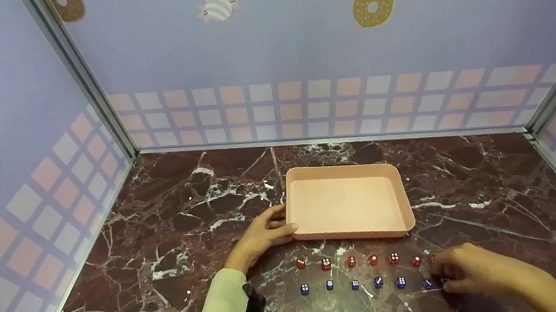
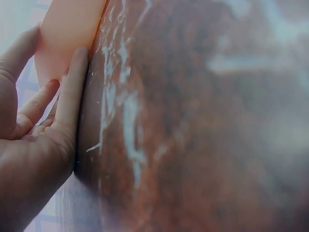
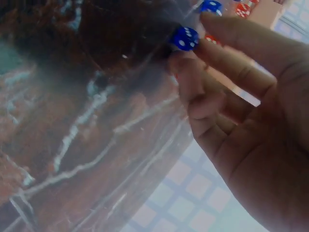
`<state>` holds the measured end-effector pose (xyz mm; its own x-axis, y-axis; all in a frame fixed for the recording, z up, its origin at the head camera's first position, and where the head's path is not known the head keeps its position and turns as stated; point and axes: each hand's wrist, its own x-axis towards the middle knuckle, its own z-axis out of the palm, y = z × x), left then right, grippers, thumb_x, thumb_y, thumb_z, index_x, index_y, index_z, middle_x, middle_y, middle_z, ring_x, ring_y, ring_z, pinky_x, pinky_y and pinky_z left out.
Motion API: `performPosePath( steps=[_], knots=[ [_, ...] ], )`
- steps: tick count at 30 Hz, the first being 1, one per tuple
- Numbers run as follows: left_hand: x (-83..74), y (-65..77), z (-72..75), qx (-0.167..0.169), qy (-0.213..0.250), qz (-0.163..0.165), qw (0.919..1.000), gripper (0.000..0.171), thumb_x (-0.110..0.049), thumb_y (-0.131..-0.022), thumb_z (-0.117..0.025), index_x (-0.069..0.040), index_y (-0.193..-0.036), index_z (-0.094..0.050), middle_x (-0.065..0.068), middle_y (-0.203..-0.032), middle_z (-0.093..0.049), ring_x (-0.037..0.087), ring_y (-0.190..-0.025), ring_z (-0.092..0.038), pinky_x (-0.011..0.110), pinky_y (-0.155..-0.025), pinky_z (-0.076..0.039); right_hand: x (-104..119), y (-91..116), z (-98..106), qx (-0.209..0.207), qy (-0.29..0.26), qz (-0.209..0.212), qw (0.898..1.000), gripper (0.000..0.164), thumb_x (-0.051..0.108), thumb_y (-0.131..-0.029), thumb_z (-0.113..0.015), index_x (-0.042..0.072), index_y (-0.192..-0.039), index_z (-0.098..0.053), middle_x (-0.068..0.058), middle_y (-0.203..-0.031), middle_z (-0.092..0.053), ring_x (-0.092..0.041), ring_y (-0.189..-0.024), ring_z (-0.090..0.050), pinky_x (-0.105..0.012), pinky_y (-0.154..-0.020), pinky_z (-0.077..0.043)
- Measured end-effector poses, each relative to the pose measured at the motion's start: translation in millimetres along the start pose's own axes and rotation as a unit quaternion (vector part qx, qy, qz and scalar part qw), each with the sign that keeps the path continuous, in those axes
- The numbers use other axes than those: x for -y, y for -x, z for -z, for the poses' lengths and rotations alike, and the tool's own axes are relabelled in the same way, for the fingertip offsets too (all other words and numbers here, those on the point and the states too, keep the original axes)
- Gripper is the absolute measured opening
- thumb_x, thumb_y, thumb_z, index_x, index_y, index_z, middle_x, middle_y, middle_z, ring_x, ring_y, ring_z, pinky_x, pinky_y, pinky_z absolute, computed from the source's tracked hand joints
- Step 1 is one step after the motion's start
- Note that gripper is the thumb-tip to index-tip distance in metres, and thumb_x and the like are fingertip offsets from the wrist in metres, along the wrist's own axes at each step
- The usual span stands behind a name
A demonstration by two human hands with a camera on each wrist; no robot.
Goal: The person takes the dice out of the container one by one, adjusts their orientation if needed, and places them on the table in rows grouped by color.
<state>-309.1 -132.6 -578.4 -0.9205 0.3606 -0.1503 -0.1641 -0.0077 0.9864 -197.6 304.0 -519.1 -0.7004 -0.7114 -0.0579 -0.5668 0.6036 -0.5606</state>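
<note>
My left hand (image 1: 262,234) grips the left side of a shallow peach tray (image 1: 350,234), thumb at its rim and the other fingers along its outer wall. In front of the tray lie a row of red dice (image 1: 351,261) and a row of blue dice (image 1: 355,284). My right hand (image 1: 474,268) is low at the right end of both rows. Its curled fingers and thumb close around a blue die (image 3: 186,38), partly hidden in the head view. Another blue die (image 3: 211,7) lies just past the thumb tip.
The dark marbled tabletop (image 1: 197,208) runs back to a lilac wall (image 1: 290,20) printed with sweets and checks. A similar panel (image 1: 18,136) stands at the left, another at the right. A black strap (image 1: 251,294) is around my left wrist.
</note>
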Motion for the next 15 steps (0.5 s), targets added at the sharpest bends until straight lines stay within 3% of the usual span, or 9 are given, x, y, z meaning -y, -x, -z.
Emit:
performPosePath(
  steps=[3, 7, 10, 13, 15],
  knots=[
    [-0.3, -1.0, -0.7, -0.006, -0.006, -0.001, 1.0000, 0.072, -0.005, -0.098, -0.075, 0.004, -0.160, -0.039, 0.030, -0.148, -0.049, 0.033, -0.124, -0.060, 0.046, -0.104, -0.061, 4, -3, 12, 0.000, 0.008, 0.008, 1.000, 0.007, 0.012, -0.095, -0.077, 0.009, -0.100, -0.073, 0.007, -0.087, -0.072, 0.003, -0.075, -0.060, -0.024, -0.061, -0.056],
    [0.0, -5.3, -8.0, -0.011, -0.022, -0.015, 0.9996, 0.071, -0.007, -0.099, -0.074, 0.005, -0.160, -0.039, 0.030, -0.149, -0.049, 0.036, -0.127, -0.060, 0.046, -0.104, -0.061, 9, -5, 27, -0.060, 0.060, -0.022, 0.996, 0.022, 0.024, -0.102, -0.072, 0.007, -0.115, -0.074, 0.001, -0.101, -0.075, -0.005, -0.084, -0.066, -0.032, -0.072, -0.063],
    [0.6, -10.5, -15.4, -0.009, -0.019, -0.017, 0.9996, 0.067, -0.010, -0.102, -0.071, 0.004, -0.160, -0.039, 0.029, -0.148, -0.050, 0.037, -0.129, -0.060, 0.045, -0.103, -0.062, 13, -3, 37, -0.123, 0.105, -0.074, 0.984, 0.040, 0.035, -0.102, -0.073, 0.008, -0.132, -0.070, -0.011, -0.121, -0.074, -0.025, -0.102, -0.071, -0.052, -0.086, -0.064],
    [-1.6, -18.4, -19.1, -0.011, -0.025, -0.012, 0.9996, 0.060, -0.015, -0.108, -0.064, 0.004, -0.158, -0.040, 0.030, -0.144, -0.053, 0.040, -0.128, -0.062, 0.045, -0.099, -0.064, 17, -1, 49, -0.164, 0.109, -0.135, 0.971, 0.060, 0.046, -0.103, -0.069, 0.014, -0.152, -0.057, -0.025, -0.144, -0.060, -0.048, -0.122, -0.063, -0.077, -0.096, -0.052],
    [-7.3, -24.6, -17.2, -0.019, -0.068, -0.018, 0.9973, 0.054, -0.020, -0.110, -0.060, 0.005, -0.155, -0.043, 0.029, -0.139, -0.056, 0.041, -0.124, -0.064, 0.044, -0.093, -0.066, 14, -4, 61, -0.177, 0.106, -0.169, 0.964, 0.070, 0.051, -0.103, -0.066, 0.018, -0.161, -0.045, -0.028, -0.154, -0.051, -0.055, -0.129, -0.055, -0.085, -0.099, -0.043]
  ],
)
